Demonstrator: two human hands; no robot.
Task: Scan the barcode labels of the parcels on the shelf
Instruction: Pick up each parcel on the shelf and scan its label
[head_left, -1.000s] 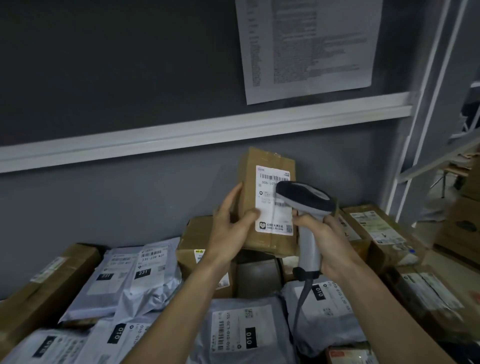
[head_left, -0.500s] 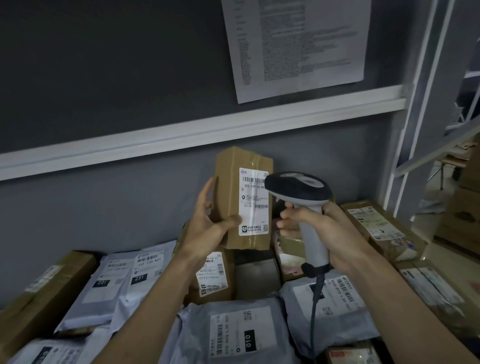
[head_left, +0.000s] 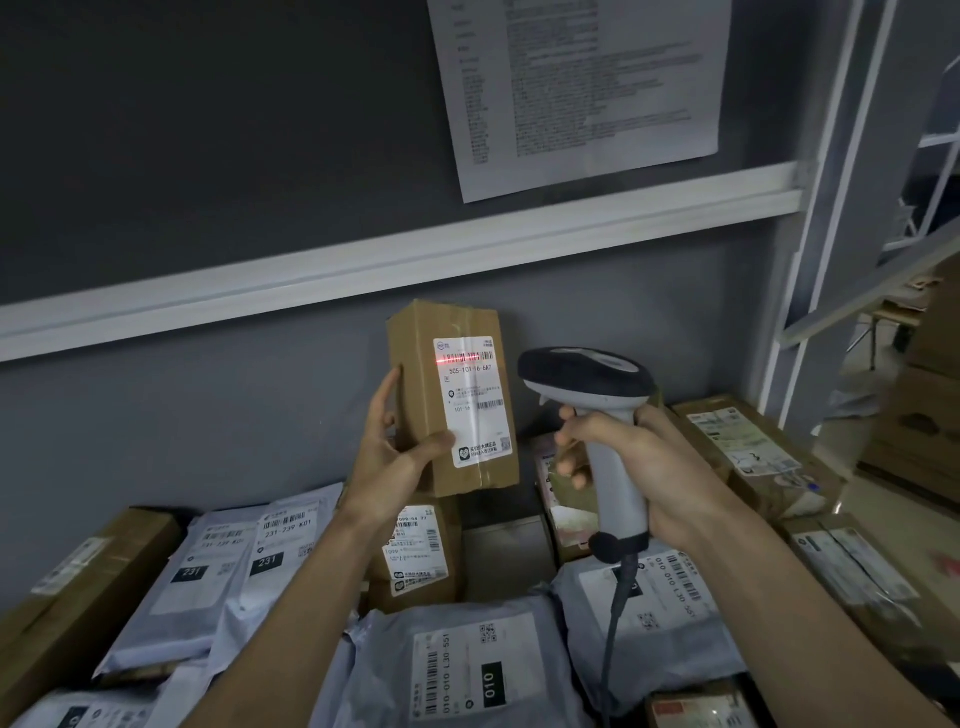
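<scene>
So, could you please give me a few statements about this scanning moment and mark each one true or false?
1. The left hand holds a brown box upright, label facing the camera. True.
2. The red scan line falls on the QR code at the bottom of the label. False: it crosses the barcode at the top of the label.
3. The right hand grips the scanner by its handle. True.
4. The scanner is cordless. False: a dark cable hangs from the base of its handle.
5. The held box rests on the grey mailers below. False: it is held up clear of them.
</scene>
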